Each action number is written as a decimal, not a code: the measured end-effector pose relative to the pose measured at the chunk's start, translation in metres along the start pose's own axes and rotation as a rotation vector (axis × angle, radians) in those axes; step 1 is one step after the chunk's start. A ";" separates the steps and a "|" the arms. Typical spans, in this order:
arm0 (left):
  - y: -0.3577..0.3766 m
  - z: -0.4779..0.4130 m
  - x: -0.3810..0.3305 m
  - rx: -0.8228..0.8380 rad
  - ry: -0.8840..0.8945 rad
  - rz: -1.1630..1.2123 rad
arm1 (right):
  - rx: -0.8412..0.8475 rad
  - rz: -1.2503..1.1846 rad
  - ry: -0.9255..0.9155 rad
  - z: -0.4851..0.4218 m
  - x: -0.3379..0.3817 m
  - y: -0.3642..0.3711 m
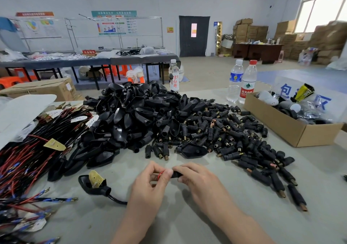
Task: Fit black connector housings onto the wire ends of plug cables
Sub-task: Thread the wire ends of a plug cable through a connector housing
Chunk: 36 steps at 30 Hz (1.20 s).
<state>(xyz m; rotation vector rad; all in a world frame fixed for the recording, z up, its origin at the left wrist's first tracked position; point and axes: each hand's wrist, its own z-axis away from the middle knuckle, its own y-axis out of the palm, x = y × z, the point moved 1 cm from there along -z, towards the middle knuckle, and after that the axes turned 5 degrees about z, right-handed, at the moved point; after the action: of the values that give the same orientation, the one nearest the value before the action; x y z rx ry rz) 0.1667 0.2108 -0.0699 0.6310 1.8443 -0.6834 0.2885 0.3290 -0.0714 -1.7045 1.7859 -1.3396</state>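
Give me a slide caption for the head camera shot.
Left hand feeds a red wire into a black connector held by the right hand.

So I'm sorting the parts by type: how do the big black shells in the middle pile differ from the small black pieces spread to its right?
The big black shells are wide, hollow and teardrop-shaped with a short neck; the small black pieces are narrow cylinders. The shells look all black, while many small pieces show copper-coloured metal ends. The shells are heaped high; the small pieces lie in a low layer. Both are black and loose on the table.
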 end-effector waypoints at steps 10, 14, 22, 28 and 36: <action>-0.003 0.001 0.000 -0.067 0.043 -0.098 | -0.003 -0.039 0.001 -0.001 0.000 -0.008; -0.007 0.000 0.005 0.005 0.052 -0.158 | -0.020 -0.018 -0.014 0.000 0.002 -0.007; -0.009 -0.002 0.001 0.155 0.033 -0.179 | -0.004 -0.052 -0.004 0.000 -0.003 -0.006; -0.009 -0.001 0.002 0.132 0.062 -0.144 | -0.030 -0.207 0.075 -0.002 -0.003 -0.012; -0.007 -0.001 0.001 0.028 0.150 -0.229 | -0.180 -0.969 0.424 -0.012 0.001 -0.022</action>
<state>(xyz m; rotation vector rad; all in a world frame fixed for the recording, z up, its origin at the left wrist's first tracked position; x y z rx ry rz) 0.1613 0.2069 -0.0690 0.5047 2.0697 -0.8317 0.2919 0.3363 -0.0479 -2.7293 1.2707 -2.0675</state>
